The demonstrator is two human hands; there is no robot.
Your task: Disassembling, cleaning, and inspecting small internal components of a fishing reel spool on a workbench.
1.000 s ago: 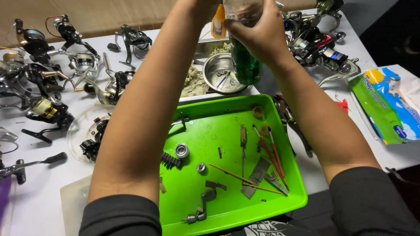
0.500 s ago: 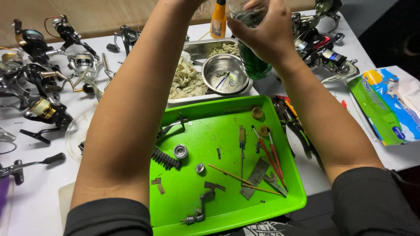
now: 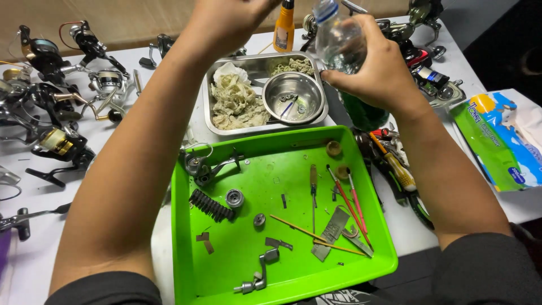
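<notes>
- Gripping a clear plastic bottle [image 3: 337,42] at the far right, right hand [image 3: 381,73] wrapped around its body, fingers curled tight.
- Holding the bottle tilted above the worktop [image 3: 34,226], just right of the steel bowl [image 3: 293,99] sitting in the steel tray [image 3: 206,96].
- Raising the left hand [image 3: 231,17] level with the blue cap [image 3: 319,9]; fingers partly cut off by the frame edge, so cannot tell whether pinching anything.
- Judging by the pose: handling the cap, with both hands up at the bottle.
- Calling next for a firm hold on the body while working the cap, and for keeping the bottle clear of the small parts in the green tray [image 3: 254,169] nearer in.
</notes>
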